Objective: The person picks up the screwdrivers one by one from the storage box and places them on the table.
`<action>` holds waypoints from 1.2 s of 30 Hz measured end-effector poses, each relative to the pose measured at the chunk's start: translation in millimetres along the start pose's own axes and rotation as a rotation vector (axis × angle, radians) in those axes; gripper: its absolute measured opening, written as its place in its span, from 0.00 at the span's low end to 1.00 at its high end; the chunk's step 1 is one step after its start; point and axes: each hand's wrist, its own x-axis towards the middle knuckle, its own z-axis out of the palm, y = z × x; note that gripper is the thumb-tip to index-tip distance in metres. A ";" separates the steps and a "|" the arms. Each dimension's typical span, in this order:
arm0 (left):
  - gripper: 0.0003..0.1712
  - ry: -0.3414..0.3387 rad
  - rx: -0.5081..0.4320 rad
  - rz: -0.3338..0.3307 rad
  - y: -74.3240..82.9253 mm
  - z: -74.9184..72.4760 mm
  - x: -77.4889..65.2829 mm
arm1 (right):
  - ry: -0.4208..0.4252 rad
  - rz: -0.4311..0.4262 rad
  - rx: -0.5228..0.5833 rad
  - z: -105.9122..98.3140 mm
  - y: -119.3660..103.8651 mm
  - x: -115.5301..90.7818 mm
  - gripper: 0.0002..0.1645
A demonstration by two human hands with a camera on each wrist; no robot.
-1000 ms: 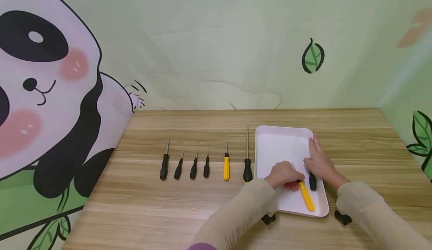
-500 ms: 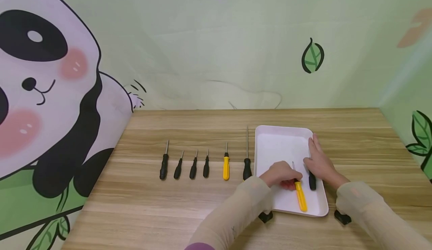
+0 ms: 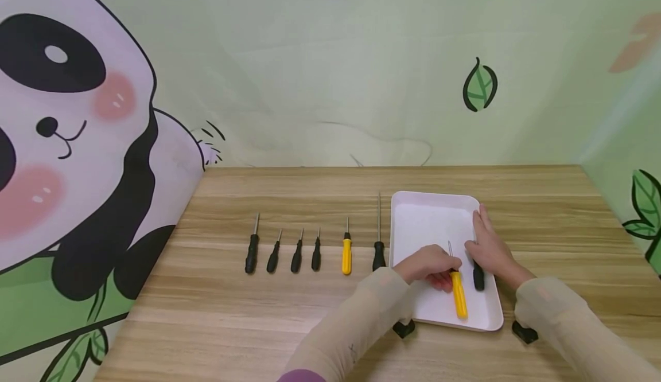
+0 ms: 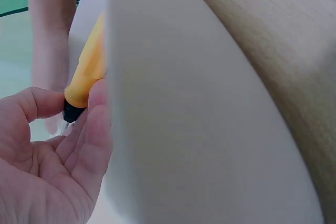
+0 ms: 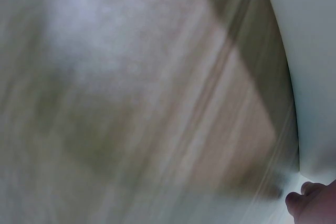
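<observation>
In the head view my left hand (image 3: 432, 264) pinches a yellow screwdriver (image 3: 458, 296) at its black collar, inside the white tray (image 3: 408, 210). Its shaft points away from me and its handle towards me. The left wrist view shows thumb and fingers of the left hand (image 4: 58, 156) around the neck of the yellow screwdriver (image 4: 86, 74). My right hand (image 3: 490, 247) holds the tray's right rim, thumb inside and fingers along the outer wall. A black-handled screwdriver (image 3: 478, 277) lies in the tray beside that hand, its upper part hidden.
Left of the tray lies a row of screwdrivers: several black ones, such as the leftmost black screwdriver (image 3: 251, 254), and another yellow screwdriver (image 3: 346, 256). A long black screwdriver (image 3: 379, 250) lies close to the tray, its end behind my sleeve. A wall borders the wooden table (image 3: 206, 324).
My left hand has shifted slightly left with the yellow screwdriver, whose handle has swung left so it lies straighter. The right hand and the tray stay in place.
</observation>
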 end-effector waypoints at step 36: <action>0.15 -0.046 -0.141 0.199 8.9 -48.5 -12.6 | -0.015 0.014 0.008 -0.1 -0.6 0.6 0.43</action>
